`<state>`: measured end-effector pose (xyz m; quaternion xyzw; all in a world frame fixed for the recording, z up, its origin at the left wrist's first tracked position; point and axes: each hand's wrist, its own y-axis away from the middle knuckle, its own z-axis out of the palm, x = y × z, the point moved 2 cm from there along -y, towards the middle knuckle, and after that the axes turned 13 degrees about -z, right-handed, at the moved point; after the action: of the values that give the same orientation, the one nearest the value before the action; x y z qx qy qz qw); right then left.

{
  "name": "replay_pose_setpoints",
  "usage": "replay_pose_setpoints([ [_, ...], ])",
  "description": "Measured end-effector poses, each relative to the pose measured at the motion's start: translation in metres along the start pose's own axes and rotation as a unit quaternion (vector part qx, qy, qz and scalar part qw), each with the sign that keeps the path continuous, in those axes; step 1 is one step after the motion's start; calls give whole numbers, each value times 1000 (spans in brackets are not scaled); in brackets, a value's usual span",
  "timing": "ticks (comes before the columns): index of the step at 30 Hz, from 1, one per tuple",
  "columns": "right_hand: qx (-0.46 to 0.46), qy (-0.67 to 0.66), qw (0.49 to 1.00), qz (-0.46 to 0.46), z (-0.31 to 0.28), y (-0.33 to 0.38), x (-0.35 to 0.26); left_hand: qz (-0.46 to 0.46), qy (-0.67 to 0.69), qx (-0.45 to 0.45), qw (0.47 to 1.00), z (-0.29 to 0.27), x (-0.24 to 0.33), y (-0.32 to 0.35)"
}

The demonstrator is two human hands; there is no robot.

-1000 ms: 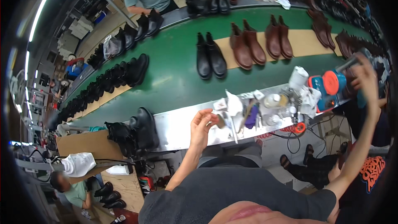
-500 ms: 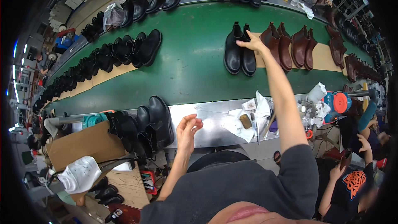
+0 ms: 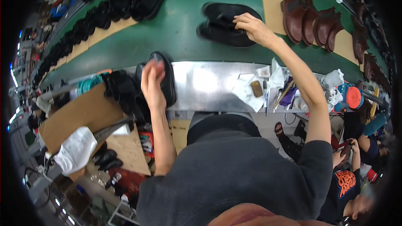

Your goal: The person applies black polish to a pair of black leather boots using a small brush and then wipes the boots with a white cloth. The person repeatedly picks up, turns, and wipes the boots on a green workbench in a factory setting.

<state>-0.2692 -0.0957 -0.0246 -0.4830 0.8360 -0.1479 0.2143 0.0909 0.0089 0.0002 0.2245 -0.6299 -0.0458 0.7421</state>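
My right hand (image 3: 256, 30) is closed on the tops of a pair of black ankle boots (image 3: 222, 12) over the green belt. The two boots lie side by side, tipped over, toes to the left. My left hand (image 3: 153, 84) is at a black boot (image 3: 168, 81) among the shoes at the near left edge of the bench. Its fingers are smeared by motion, so whether they grip the boot does not show.
Brown ankle boots (image 3: 292, 19) stand on cardboard at the right. Black shoes (image 3: 100, 19) line the left side of the belt. A white cloth (image 3: 247, 90), a small brown block (image 3: 256, 88) and tools lie on the metal ledge (image 3: 201, 88). A co-worker (image 3: 345, 180) sits at the lower right.
My right hand has drawn the black boots leftward off the row of brown boots and tipped them from standing. My left hand has moved left to the black boot on the ledge.
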Motion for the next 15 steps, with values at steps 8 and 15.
replay_pose_setpoints([
  [8, -54, -262, 963, -32, 66, -32, -152, -19, -502, -109, 858, -1, -186, -101],
  [15, 74, -487, 597, 633, 134, 91, -188, -306, -225, -56, 923, -19, -171, -44],
])
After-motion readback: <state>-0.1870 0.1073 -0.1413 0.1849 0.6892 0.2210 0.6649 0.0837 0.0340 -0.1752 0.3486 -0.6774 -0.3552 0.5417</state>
